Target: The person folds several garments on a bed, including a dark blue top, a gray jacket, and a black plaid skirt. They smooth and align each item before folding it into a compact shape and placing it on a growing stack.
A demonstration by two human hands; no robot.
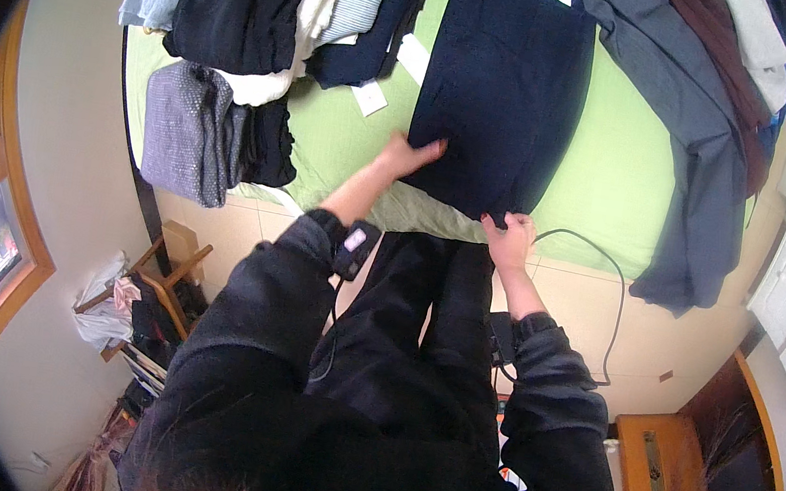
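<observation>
Dark navy trousers [495, 89], apparently folded lengthwise, lie on the green-covered bed, their near end at the bed's front edge. At their left edge is my left hand [410, 158], with one digit stretched over the cloth and the other fingers partly hidden at the edge. My right hand [512, 237] pinches the near edge of the trousers between thumb and fingers, close to the bed's front. A small dark device with a cable is strapped at each of my wrists.
Piled clothes [246, 4] cover the bed's far left, with a grey knitted garment [190, 132] nearer. Grey trousers [675, 134] hang over the front edge at right. White tags [369, 97] lie between. A wooden stool [168, 284] stands lower left, an orange-brown case [666, 480] lower right.
</observation>
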